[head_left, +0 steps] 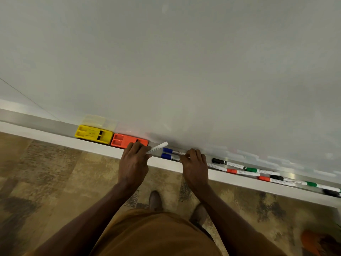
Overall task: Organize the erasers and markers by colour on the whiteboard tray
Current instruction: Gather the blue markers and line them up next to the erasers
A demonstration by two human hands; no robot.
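Markers lie end to end along the whiteboard tray point(103, 149): two blue-capped markers point(170, 153) side by side at centre, then black, red and green caps mixed to your right. Your left hand point(133, 164) has its fingers clamped on a white marker barrel point(158, 147), tilted upward. Your right hand point(195, 168) rests fingers together on the blue pair's barrels. A yellow eraser point(94, 134) touches an orange eraser point(125, 140) at left.

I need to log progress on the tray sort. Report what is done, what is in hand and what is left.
Done: the yellow plastic eraser and orange plastic eraser sit side by side on the metal whiteboard tray, and two blue-capped markers lie paired.

In hand: the left hand holds a white-barrelled marker, cap hidden; the right hand rests on the blue pair.

Left: black, red and green markers lie mixed.
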